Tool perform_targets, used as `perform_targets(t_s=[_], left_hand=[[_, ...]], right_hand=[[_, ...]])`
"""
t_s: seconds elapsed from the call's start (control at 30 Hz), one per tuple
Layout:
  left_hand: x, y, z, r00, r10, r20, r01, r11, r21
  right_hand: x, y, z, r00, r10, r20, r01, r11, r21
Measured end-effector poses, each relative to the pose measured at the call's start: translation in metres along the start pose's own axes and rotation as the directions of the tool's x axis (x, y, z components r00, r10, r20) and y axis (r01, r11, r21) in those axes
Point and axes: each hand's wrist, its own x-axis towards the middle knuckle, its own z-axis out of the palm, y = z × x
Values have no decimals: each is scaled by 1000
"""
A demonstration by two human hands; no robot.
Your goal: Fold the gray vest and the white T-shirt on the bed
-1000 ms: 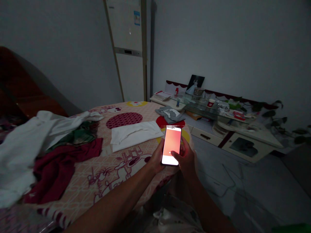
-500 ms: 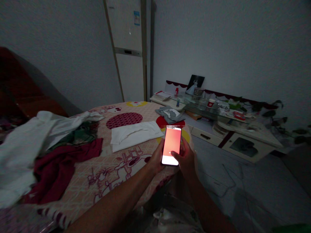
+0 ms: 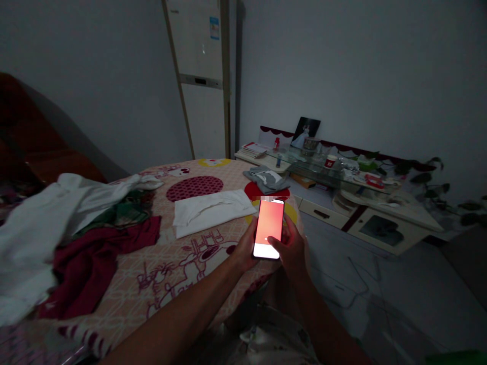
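A smartphone [image 3: 269,223] with a lit red and white screen is held upright between both hands, above the near right edge of the patterned cloth [image 3: 171,258]. My left hand [image 3: 246,248] grips its left side. Along the right side my right hand [image 3: 294,248] is closed round it, the thumb lying over the lower part of the screen. Just beyond the phone lies a folded white garment [image 3: 213,210], and farther back a folded grey garment [image 3: 266,178]. To the left, a white garment [image 3: 34,228], a dark red one [image 3: 91,268] and a green one [image 3: 117,215] lie heaped.
A tall white air conditioner [image 3: 203,116] stands in the corner. Along the wall runs a low cabinet [image 3: 395,233] with a glass top carrying a paper cup [image 3: 330,161], papers and a photo [image 3: 305,132]. A cable [image 3: 353,299] trails over the floor at right.
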Motion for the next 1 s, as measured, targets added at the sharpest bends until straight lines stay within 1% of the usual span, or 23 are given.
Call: perform_targets(t_s=[0.23,0.4,0.53,0.77,0.87,1.0], left_hand=[[-1,0,1,1000,0,-10,0,1000,7],[0,0,0,1000,-3,-2,3,1000,4],[0,0,0,1000,-4,31,4,1000,10],[1,0,0,999,-5,43,4,1000,14],[3,-1,-3,998,-20,52,20,1000,1],[2,-1,-3,997,-9,71,10,1000,-19]], right_hand=[[-1,-1,1,1000,15,9,-16,999,50],[0,0,0,1000,-1,-19,1,1000,12],[0,1,0,1000,-30,-10,30,1000,0],[1,1,-1,1000,-13,0,13,1000,0],[1,1,-1,1000,-6,1,6,1000,-1],[1,2,-1,1000,-1,-1,1,1000,4]])
